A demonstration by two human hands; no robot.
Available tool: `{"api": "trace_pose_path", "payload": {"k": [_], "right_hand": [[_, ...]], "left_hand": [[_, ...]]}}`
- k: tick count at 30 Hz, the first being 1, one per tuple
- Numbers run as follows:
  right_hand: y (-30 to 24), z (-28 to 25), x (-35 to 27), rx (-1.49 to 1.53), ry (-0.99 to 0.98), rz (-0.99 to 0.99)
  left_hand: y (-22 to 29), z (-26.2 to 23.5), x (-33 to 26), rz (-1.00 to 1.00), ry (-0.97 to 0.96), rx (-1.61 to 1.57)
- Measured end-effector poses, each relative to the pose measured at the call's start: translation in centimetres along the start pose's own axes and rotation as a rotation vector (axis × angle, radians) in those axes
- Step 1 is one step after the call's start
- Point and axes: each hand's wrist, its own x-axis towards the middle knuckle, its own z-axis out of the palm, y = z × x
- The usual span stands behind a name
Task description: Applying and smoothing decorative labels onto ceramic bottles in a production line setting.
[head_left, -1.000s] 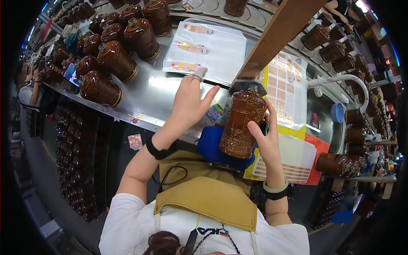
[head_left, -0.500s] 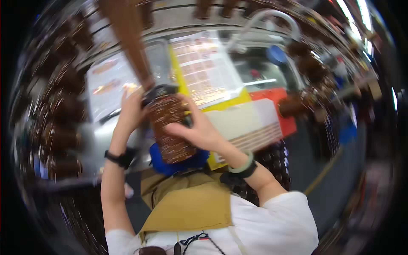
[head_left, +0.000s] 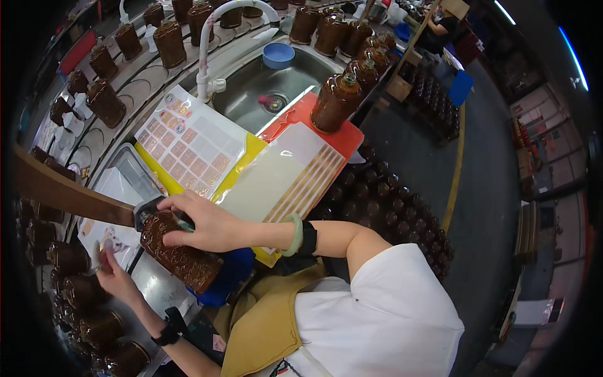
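Note:
My right hand (head_left: 207,224) lies over a brown glossy bottle (head_left: 188,262) with a raised pattern, its thumb and fingers gripping the upper part. The bottle lies tilted, its neck end against a black fitting (head_left: 149,208) at the end of a wooden bar (head_left: 78,200). Under its base is a blue pad (head_left: 233,270) near my lap. My left hand (head_left: 118,279) is apart from the bottle, down by a white sheet (head_left: 100,229) with small printed pictures. Its fingertips are pinched together near a small pale piece too blurred to name.
A printed sheet (head_left: 188,146) lies on a yellow board (head_left: 248,154). Next to it, a red board (head_left: 352,136) carries a striped sheet and a brown bottle (head_left: 337,103). Behind stands a steel sink (head_left: 242,94) with a blue bowl (head_left: 278,55) and curved tap (head_left: 203,56). Several bottles surround the bench.
The view has swung right, so the bottle and bar appear further left. My left hand has left the bottle's neck end and moved to the sheet; my right hand stays on the bottle.

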Motion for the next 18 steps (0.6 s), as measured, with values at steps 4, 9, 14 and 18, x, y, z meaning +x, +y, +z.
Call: {"api": "trace_pose_path", "payload": {"k": [4, 9, 14, 18], "right_hand": [[-1.6, -0.2, 1.0, 0.244, -0.116, -0.004], [-1.8, -0.1, 2.2, 0.731, -0.457, 0.388], [-2.9, -2.1, 2.1, 0.557, -0.428, 0.249], [-0.9, -5.0, 4.1, 0.274, -0.330, -0.013]], "left_hand": [[11.6, -0.2, -4.1, 0.151, 0.164, -0.163], [16.4, 0.2, -7.9, 0.584, -0.372, -0.034], [15.7, 0.6, -8.8, 0.491, -0.431, -0.031], [15.2, 1.3, -9.6, 0.375, -0.417, -0.053]]}}
